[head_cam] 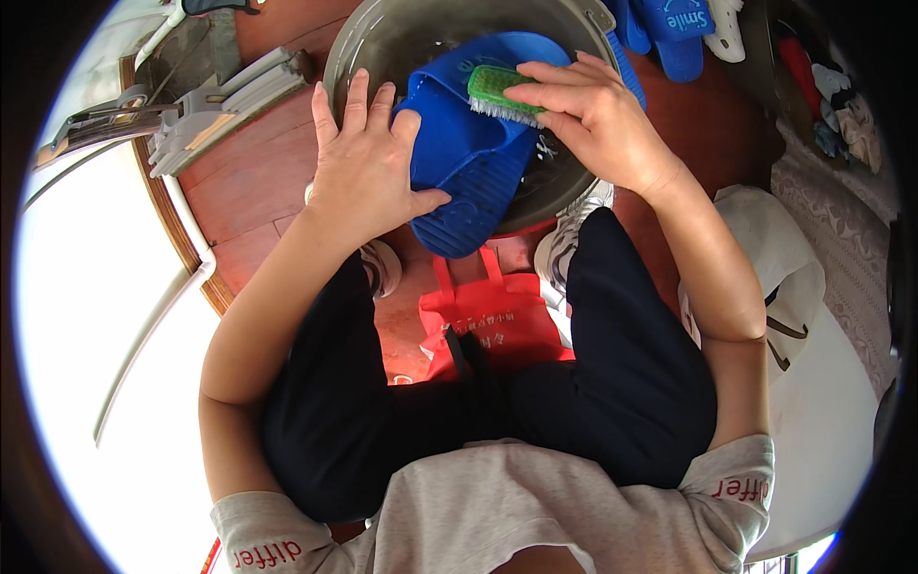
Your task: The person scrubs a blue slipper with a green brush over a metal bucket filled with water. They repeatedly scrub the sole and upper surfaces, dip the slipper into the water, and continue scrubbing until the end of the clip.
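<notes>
A blue rubber slipper [466,172] lies tilted over the near rim of a grey bucket [351,43] that holds water. My left hand [366,161] is on the slipper's left side, thumb on its footbed and fingers spread over the bucket's rim. In my right hand [602,107] is a green scrubbing brush [495,85] with white bristles, held against the slipper's strap. Part of another blue ribbed sole [628,68] shows at the bucket's right rim, behind my right hand.
Blue slippers [680,50] and a white clog [727,29] stand at the upper right. A red bag [495,323] lies between my feet on the red floor. Folded grey panels [237,100] are at the left; a whitish cloth bag [767,244] is at the right.
</notes>
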Demonstrator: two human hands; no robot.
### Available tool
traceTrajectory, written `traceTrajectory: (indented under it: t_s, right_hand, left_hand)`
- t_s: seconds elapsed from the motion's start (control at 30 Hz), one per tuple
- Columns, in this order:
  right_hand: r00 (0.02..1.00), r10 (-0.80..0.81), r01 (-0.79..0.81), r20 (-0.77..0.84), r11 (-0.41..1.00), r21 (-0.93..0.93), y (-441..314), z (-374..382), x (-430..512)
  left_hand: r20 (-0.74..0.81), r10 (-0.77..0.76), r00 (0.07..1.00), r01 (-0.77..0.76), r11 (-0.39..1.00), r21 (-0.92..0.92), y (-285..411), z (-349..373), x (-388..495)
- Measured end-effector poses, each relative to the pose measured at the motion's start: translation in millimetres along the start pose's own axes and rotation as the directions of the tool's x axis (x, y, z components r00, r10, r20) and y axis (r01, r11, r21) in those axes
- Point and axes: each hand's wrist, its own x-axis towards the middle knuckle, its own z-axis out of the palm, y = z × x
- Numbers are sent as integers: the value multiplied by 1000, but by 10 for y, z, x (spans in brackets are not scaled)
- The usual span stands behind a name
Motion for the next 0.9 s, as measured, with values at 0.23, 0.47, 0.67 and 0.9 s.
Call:
traceTrajectory:
  t_s: [0.23, 0.47, 0.67, 0.9]
  right_hand:
    - [996, 4, 3, -88, 997, 77, 102, -16, -32]
    - [991, -90, 108, -96, 976, 191, -138, 241, -117]
    - [977, -151, 161, -152, 986, 53, -313, 451, -158]
    - [971, -166, 159, -172, 986, -58, -254, 326, -30]
  left_hand:
    - [125, -25, 992, 42, 989, -141, -73, -161, -51]
    - [199, -94, 975, 101, 995, -24, -460, -411, -227]
    - [-156, 81, 984, -108, 979, -174, -154, -254, -237]
    - [-253, 125, 959, -175, 967, -187, -56, -53, -261]
